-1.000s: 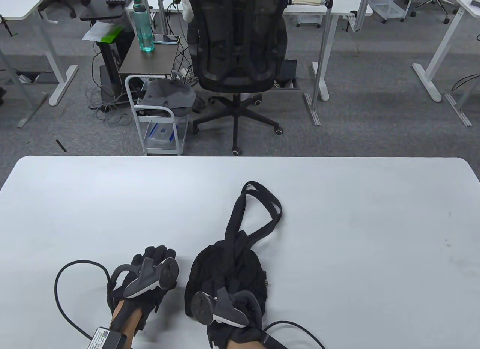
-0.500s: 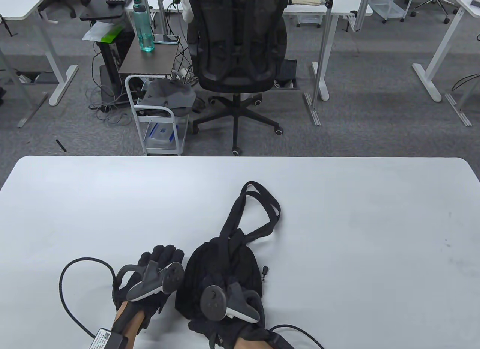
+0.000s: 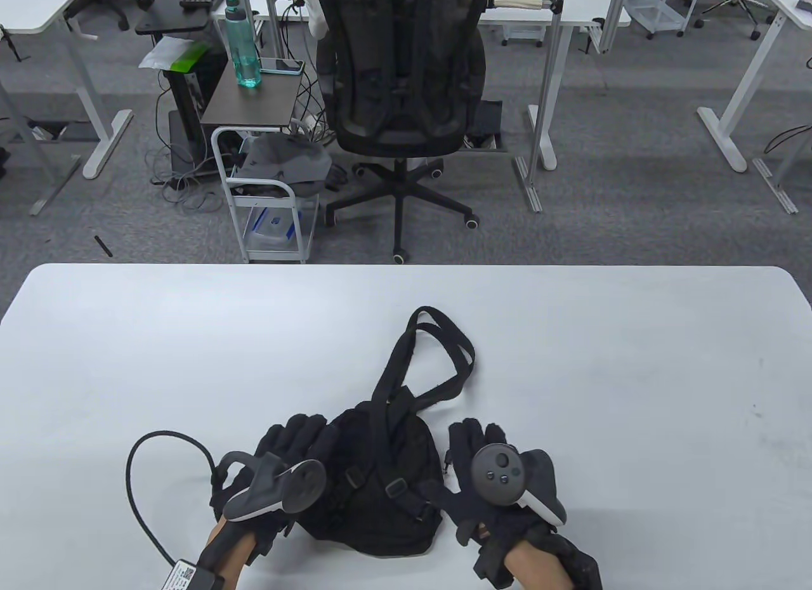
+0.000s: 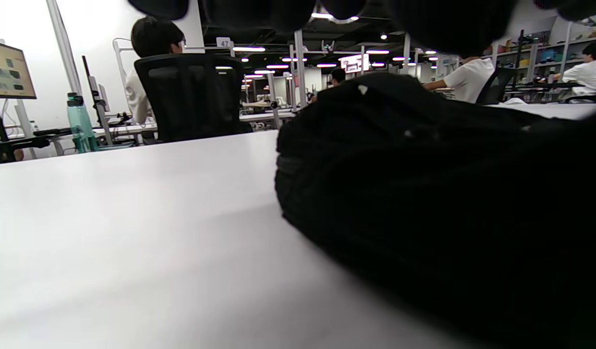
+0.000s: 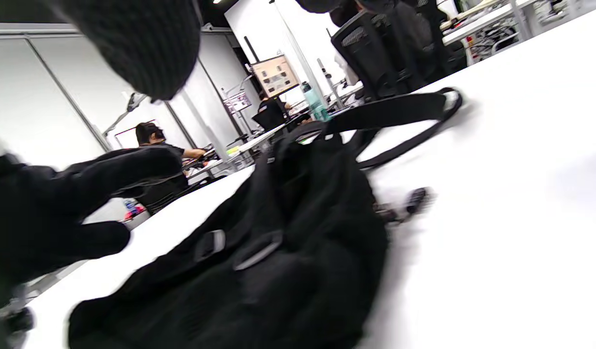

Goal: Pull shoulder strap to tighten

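A small black backpack [image 3: 374, 482] lies near the table's front edge, its strap buckles [image 3: 396, 486] facing up. The shoulder straps [image 3: 438, 352] loop away over the white table [image 3: 190, 361]. My left hand [image 3: 297, 432] touches the bag's left top side with straight fingers. Just right of the bag, my right hand [image 3: 479, 441] lies spread on the table, its thumb reaching to the bag's right edge. In the right wrist view the backpack [image 5: 278, 252] fills the middle and the straps [image 5: 399, 111] run behind it. In the left wrist view the bag [image 4: 424, 194] sits close under my fingertips [image 4: 259, 7].
My left glove's cable [image 3: 143, 482] curls on the table at the front left. Beyond the far table edge stand a black office chair [image 3: 399, 82] and a white cart [image 3: 266, 203]. People sit at desks in the background of both wrist views.
My right hand came off the top of the backpack and moved right onto the table. My left hand slid right to touch the bag. The bag now shows its buckles.
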